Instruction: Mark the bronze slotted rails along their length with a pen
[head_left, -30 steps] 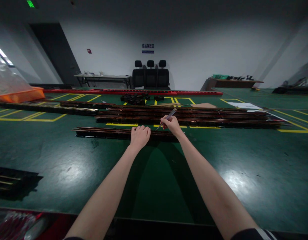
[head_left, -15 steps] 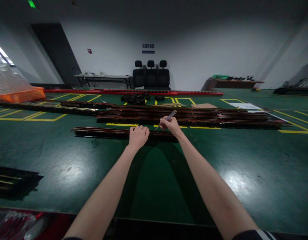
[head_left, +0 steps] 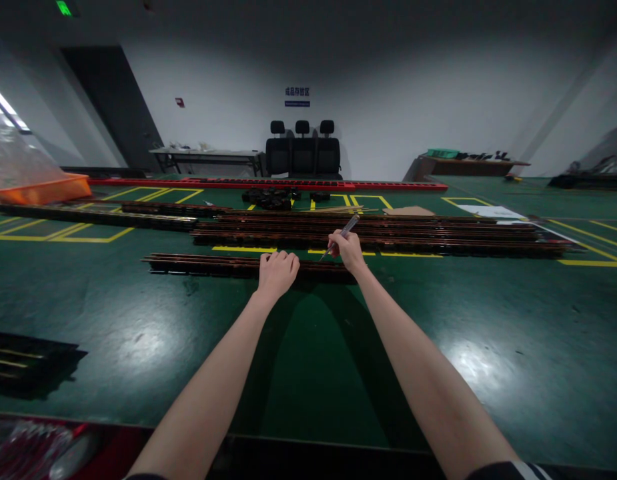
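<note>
A dark bundle of long rails [head_left: 203, 264] lies crosswise on the green table [head_left: 198, 347]. My left hand [head_left: 278, 275] is closed over the bundle near its middle, fingers curled around its far side. Pinched in my right hand [head_left: 347, 250] is a slim pen-like tool [head_left: 350, 225], its thin tip pointing down and left to the bundle's top. What the tip touches is too small to tell. Just beyond lies a longer stack of dark and coppery rails [head_left: 413, 235].
At the left are an orange tray [head_left: 43, 191] with clear plastic and more rails [head_left: 113, 216]. Black parts [head_left: 271, 198] and brown cardboard [head_left: 408, 211] lie behind the long stack. Another dark rail piece [head_left: 23, 363] sits at the near left.
My right hand has moved slightly to the right along the bundle with the pen-like tool. My left hand has stayed in place.
</note>
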Tool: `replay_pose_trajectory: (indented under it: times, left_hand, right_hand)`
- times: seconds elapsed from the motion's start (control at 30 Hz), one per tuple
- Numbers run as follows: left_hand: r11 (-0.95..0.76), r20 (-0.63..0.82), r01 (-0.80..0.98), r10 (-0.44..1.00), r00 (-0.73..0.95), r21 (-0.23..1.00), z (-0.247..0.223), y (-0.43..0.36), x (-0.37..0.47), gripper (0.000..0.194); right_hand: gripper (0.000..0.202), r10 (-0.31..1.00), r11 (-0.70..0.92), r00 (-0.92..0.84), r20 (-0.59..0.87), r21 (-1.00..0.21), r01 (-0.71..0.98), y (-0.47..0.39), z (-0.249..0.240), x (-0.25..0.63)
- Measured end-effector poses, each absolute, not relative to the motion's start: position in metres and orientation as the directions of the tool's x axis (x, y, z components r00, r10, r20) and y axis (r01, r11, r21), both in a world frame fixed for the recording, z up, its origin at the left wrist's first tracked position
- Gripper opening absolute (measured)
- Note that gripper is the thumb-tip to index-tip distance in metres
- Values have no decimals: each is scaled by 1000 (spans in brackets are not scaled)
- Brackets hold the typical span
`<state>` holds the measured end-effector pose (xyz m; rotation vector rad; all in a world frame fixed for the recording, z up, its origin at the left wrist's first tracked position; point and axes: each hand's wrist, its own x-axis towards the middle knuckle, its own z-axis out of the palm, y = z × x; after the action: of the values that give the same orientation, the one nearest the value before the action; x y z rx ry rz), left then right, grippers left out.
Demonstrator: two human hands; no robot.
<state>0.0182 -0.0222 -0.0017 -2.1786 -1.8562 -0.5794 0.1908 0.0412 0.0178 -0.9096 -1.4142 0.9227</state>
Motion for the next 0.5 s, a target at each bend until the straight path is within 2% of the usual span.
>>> replay_pose_trajectory:
  times: [0.5]
  left_hand:
    - [-185, 430, 976, 895, 118, 116, -2, -22, 18, 45]
  right_hand:
    - [25, 891, 423, 126, 437, -898, 124, 44, 12, 191]
